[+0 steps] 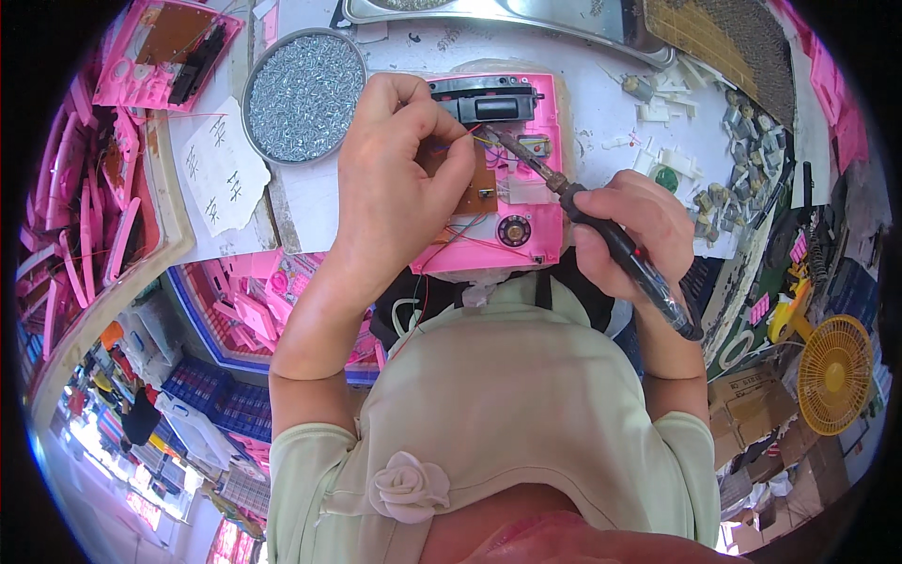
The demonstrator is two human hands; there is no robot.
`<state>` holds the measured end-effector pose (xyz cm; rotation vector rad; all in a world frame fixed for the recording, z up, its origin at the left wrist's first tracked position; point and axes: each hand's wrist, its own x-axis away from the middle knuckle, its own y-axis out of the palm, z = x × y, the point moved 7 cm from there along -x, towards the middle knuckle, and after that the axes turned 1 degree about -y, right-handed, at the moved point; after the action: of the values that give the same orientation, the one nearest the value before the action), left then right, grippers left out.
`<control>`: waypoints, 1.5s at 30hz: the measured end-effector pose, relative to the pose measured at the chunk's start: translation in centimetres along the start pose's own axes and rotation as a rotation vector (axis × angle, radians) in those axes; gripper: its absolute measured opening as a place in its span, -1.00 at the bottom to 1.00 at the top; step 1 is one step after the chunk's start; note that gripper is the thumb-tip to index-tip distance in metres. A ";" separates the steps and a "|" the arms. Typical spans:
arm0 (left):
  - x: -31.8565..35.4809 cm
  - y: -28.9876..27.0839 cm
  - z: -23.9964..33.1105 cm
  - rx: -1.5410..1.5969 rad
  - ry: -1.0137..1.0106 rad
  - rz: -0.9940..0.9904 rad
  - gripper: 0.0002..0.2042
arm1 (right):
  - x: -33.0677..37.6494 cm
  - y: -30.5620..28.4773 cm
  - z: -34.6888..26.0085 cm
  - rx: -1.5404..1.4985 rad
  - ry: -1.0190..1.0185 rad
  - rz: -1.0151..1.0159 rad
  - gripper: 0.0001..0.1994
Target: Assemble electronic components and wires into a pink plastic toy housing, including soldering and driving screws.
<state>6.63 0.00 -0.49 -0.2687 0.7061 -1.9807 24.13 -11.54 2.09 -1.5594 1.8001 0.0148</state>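
My right hand [631, 235] grips the black handle of a soldering iron [615, 246]. Its metal tip points up and left to the thin wires inside a pink plastic housing [547, 211]. Over the left side of that housing, my left hand [399, 164] is closed in a pinch on a thin red wire [475, 131], close to the tip; the fingers hide part of it. The housing holds a brown circuit board [477, 193], a black battery-like compartment [484, 101] at the far edge and a small round speaker [514, 230] at the near edge.
A round metal dish of small screws [305, 94] stands left of the housing, near a torn paper [221, 174]. Another pink housing [155, 56] and stacked pink parts lie far left. Small motors [742, 160] and white pieces are scattered right. A yellow fan [834, 374] stands lower right.
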 end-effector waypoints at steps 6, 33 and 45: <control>0.0 0.0 0.0 -0.022 0.058 0.017 -0.90 | 0.0 0.2 0.3 -0.001 -0.009 0.000 -0.71; 0.3 0.4 0.0 -0.066 0.027 0.052 -0.92 | -0.6 0.6 0.3 0.076 -0.065 -0.090 -0.68; 0.4 0.3 -0.2 -0.107 0.065 0.062 -0.90 | -1.2 0.9 0.6 0.068 -0.024 -0.118 -0.65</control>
<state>6.56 -0.38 -0.91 -0.2448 0.8540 -1.9026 23.64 -10.00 1.91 -1.6078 1.6700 -0.0823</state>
